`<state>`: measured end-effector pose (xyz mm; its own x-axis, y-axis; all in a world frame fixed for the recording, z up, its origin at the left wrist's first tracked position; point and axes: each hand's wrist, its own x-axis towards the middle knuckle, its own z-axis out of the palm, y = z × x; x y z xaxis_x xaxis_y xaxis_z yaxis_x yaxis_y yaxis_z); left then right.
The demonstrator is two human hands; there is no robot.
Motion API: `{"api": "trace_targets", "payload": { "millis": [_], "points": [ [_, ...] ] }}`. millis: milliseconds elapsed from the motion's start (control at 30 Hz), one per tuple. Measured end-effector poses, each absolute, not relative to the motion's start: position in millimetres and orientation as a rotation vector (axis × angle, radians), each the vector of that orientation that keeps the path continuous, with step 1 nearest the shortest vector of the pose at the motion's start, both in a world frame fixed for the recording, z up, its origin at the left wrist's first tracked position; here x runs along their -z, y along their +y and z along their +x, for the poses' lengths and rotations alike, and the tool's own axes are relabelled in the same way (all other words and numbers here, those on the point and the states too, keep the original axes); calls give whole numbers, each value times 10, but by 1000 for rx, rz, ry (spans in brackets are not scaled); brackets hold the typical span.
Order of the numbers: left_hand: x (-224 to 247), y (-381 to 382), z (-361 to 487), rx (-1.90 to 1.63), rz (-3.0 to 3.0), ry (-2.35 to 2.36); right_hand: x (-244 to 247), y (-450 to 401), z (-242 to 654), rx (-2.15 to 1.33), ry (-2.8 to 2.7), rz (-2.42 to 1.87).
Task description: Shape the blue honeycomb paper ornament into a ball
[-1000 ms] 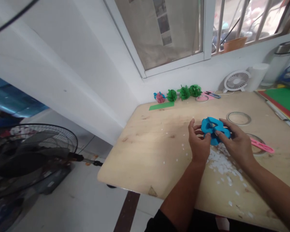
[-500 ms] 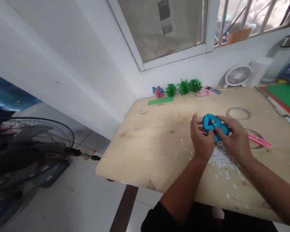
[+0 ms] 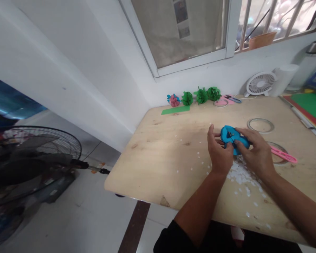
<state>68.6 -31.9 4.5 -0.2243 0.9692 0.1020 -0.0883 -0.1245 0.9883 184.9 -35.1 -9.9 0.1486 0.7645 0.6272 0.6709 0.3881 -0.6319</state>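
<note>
Between my two hands is a blue paper craft piece [image 3: 229, 133] with curved lobes, held above the table. My left hand [image 3: 219, 151] grips its left side, thumb on the near edge and fingers behind. From the right, my right hand [image 3: 258, 151] pinches it, with the thumb pressed on its front. Part of the piece is hidden by my fingers. Small white paper scraps [image 3: 241, 174] lie scattered below my hands. A pink cutter [image 3: 283, 154] rests across a metal ring [image 3: 277, 144] just right of my right hand.
Against the wall stand several green paper balls [image 3: 201, 95] and a pink and blue one [image 3: 174, 100]. A green strip [image 3: 175, 110] lies before them. Another ring [image 3: 260, 125], a small white fan [image 3: 261, 83] and coloured sheets [image 3: 310, 105] are to the right. A floor fan [image 3: 37, 161] stands left.
The blue paper piece has shifted slightly in my hands, and its central opening looks narrower. Both hands keep their hold in nearly the same place.
</note>
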Motion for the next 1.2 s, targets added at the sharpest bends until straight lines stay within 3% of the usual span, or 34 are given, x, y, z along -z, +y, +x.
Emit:
{"api": "trace_targets", "payload": {
  "millis": [1200],
  "points": [
    [-8,-329,752,-1568,1141,1304,146,-328,1815,63,-1631,-1351]
  ]
}}
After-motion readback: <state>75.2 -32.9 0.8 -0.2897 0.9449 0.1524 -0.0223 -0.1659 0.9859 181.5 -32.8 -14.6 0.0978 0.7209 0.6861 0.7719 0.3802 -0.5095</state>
